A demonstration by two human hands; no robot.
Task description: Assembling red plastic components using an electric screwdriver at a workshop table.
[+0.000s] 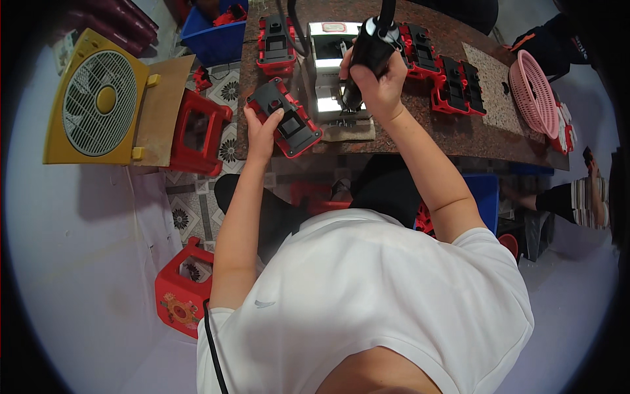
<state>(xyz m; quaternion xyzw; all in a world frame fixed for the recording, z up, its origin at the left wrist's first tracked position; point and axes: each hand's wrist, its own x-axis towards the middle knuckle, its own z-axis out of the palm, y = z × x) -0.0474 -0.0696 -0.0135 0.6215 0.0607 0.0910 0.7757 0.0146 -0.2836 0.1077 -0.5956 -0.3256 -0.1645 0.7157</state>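
Observation:
My left hand (262, 133) is closed on the lower left side of a red and black plastic housing (287, 125), tilted near the table's front edge. In my right hand (379, 82) is a black electric screwdriver (369, 56), gripped upright with its cord rising out of view at the top. The tool's lower end is over a shiny metal machine (326, 82), to the right of the housing and apart from it. Its tip is hard to make out.
Similar housings lie at the back left (276, 43) and in a group to the right (457, 85) on the brown stone table (407, 134). A pink basket (533, 92) stands at the right end. Left are a yellow fan (105, 98), red stool (200, 131) and blue bin (213, 39). Another person (584, 200) is far right.

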